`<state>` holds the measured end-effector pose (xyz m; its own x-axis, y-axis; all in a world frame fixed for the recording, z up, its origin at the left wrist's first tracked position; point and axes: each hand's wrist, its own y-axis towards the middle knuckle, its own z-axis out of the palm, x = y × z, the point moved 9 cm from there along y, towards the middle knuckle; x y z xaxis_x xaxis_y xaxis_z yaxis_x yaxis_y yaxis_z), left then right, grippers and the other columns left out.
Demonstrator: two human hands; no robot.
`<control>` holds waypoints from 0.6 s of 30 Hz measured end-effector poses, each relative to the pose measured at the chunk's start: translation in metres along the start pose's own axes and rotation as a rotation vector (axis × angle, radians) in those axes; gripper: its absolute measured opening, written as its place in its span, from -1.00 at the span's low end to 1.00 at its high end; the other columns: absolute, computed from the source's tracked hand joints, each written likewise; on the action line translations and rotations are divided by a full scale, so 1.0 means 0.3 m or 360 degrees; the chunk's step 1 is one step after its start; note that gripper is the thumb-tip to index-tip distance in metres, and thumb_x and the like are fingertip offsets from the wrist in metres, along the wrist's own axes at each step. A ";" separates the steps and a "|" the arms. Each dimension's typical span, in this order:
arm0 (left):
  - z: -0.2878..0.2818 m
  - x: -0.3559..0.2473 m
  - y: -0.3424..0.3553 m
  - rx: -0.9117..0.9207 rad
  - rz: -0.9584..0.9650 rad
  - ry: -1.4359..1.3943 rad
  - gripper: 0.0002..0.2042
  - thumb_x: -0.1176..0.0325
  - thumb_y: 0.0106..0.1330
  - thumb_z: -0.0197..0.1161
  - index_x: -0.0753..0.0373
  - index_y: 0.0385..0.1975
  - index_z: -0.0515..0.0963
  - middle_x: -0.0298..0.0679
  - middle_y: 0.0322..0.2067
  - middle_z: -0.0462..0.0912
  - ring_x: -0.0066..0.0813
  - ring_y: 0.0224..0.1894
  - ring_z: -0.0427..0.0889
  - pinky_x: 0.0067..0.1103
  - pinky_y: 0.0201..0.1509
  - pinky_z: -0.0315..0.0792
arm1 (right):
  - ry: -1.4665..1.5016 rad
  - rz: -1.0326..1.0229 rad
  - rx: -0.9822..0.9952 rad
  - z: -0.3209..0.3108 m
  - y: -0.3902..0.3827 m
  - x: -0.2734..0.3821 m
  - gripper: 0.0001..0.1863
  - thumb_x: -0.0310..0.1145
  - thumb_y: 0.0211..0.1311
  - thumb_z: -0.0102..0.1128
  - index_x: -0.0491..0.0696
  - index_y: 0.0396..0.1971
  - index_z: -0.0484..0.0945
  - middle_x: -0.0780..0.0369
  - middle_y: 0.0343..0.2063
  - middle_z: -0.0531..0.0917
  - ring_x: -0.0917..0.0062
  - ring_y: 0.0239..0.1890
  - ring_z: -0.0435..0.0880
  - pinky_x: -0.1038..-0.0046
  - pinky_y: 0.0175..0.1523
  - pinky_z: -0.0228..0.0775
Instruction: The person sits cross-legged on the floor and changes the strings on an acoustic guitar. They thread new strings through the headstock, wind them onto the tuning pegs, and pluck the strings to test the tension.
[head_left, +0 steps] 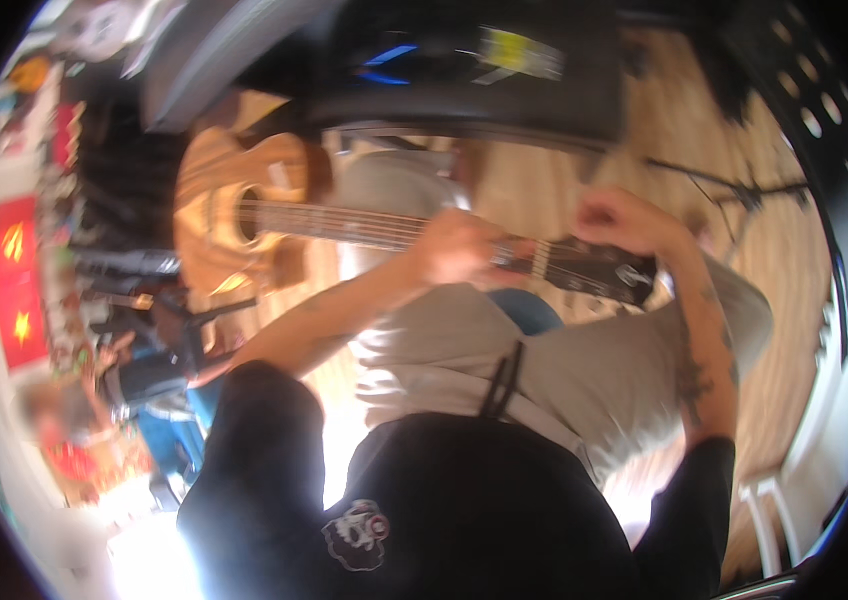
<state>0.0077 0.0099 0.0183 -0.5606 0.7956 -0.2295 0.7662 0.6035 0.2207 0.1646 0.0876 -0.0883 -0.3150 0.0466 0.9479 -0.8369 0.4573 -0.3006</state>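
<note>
Though hollow, guitar [344, 222] in left hand [456, 247]

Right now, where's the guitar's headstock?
In the head view, the dark headstock is right of centre, at the right end of the guitar's neck, just below the right hand and rightward of the left hand.

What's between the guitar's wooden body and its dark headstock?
In the head view, the stringed neck runs between the wooden body and the headstock, with the left hand on it, nearer the headstock.
</note>
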 end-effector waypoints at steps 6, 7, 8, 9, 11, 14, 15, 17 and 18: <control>0.021 0.023 0.021 -0.0081 -0.0026 -0.0172 -0.63 0.04 0.04 0.50 -0.01 -0.15 0.74 -0.37 -0.64 0.55 -0.28 -0.62 0.63 -0.39 -0.60 0.47 | 0.0238 0.0104 -0.0183 -0.030 0.005 -0.037 -0.82 -0.38 0.30 0.38 -0.14 -0.40 0.58 0.39 -0.51 0.61 0.75 -0.42 0.56 0.61 -0.32 0.40; 0.024 0.023 0.009 -0.0079 -0.0057 -0.0174 -0.64 0.04 0.05 0.49 -0.03 -0.15 0.74 -0.37 -0.64 0.55 -0.27 -0.62 0.63 -0.38 -0.60 0.47 | 0.0170 0.0124 -0.0188 -0.025 0.013 -0.040 -0.82 -0.38 0.31 0.38 -0.14 -0.40 0.58 0.39 -0.51 0.61 0.75 -0.44 0.55 0.61 -0.32 0.39; 0.026 0.024 -0.002 -0.0074 -0.0080 -0.0180 -0.65 0.03 0.06 0.48 -0.05 -0.14 0.74 -0.37 -0.64 0.54 -0.26 -0.62 0.62 -0.37 -0.60 0.46 | 0.0141 0.0146 -0.0200 -0.021 0.026 -0.040 -0.81 -0.37 0.31 0.37 -0.14 -0.40 0.58 0.39 -0.52 0.61 0.75 -0.44 0.54 0.61 -0.33 0.38; 0.027 0.027 -0.013 -0.0066 -0.0098 -0.0189 -0.65 0.03 0.08 0.46 -0.07 -0.13 0.73 -0.37 -0.64 0.54 -0.25 -0.62 0.62 -0.36 -0.60 0.46 | 0.0116 0.0168 -0.0219 -0.019 0.039 -0.039 -0.81 -0.37 0.31 0.36 -0.14 -0.41 0.58 0.38 -0.53 0.60 0.76 -0.45 0.53 0.61 -0.33 0.38; 0.041 0.028 -0.012 -0.0035 -0.0094 -0.0174 -0.66 0.01 0.10 0.44 -0.10 -0.12 0.72 -0.37 -0.64 0.54 -0.25 -0.62 0.62 -0.35 -0.60 0.46 | 0.0011 0.0191 -0.0328 -0.030 0.030 -0.040 -0.81 -0.36 0.31 0.35 -0.15 -0.41 0.58 0.36 -0.55 0.59 0.75 -0.46 0.53 0.60 -0.34 0.37; 0.042 0.025 -0.009 -0.0064 -0.0083 -0.0186 -0.66 0.01 0.10 0.44 -0.10 -0.13 0.72 -0.36 -0.65 0.54 -0.25 -0.60 0.63 -0.35 -0.58 0.47 | -0.0432 0.0252 -0.0536 -0.051 -0.007 -0.044 -0.82 -0.37 0.29 0.33 -0.20 -0.36 0.60 0.27 -0.55 0.61 0.69 -0.46 0.54 0.51 -0.32 0.39; 0.041 0.027 -0.009 -0.0056 -0.0087 -0.0176 -0.66 0.01 0.10 0.45 -0.10 -0.13 0.72 -0.36 -0.64 0.55 -0.24 -0.60 0.63 -0.35 -0.57 0.47 | -0.0351 0.0258 -0.0499 -0.044 -0.010 -0.042 -0.82 -0.38 0.29 0.32 -0.21 -0.34 0.61 0.27 -0.53 0.62 0.68 -0.44 0.56 0.50 -0.29 0.41; 0.037 0.025 -0.006 -0.0037 -0.0098 -0.0168 -0.67 0.00 0.09 0.45 -0.11 -0.15 0.73 -0.35 -0.63 0.56 -0.23 -0.59 0.64 -0.34 -0.56 0.47 | -0.0183 0.0279 -0.0421 -0.023 -0.018 -0.030 -0.83 -0.40 0.30 0.30 -0.22 -0.31 0.62 0.26 -0.49 0.65 0.65 -0.40 0.60 0.49 -0.23 0.45; 0.040 0.026 -0.011 -0.0033 -0.0101 -0.0203 -0.67 0.00 0.09 0.45 -0.11 -0.15 0.74 -0.35 -0.63 0.57 -0.23 -0.58 0.64 -0.34 -0.55 0.47 | -0.0097 0.0243 -0.0390 -0.012 -0.017 -0.027 -0.84 -0.41 0.32 0.29 -0.22 -0.29 0.63 0.27 -0.47 0.66 0.65 -0.37 0.61 0.51 -0.20 0.46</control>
<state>0.0044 0.0136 0.0044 -0.5623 0.7436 -0.3618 0.7231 0.6544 0.2212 0.1731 0.0881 -0.0940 -0.4613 0.0815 0.8835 -0.6470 0.6505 -0.3978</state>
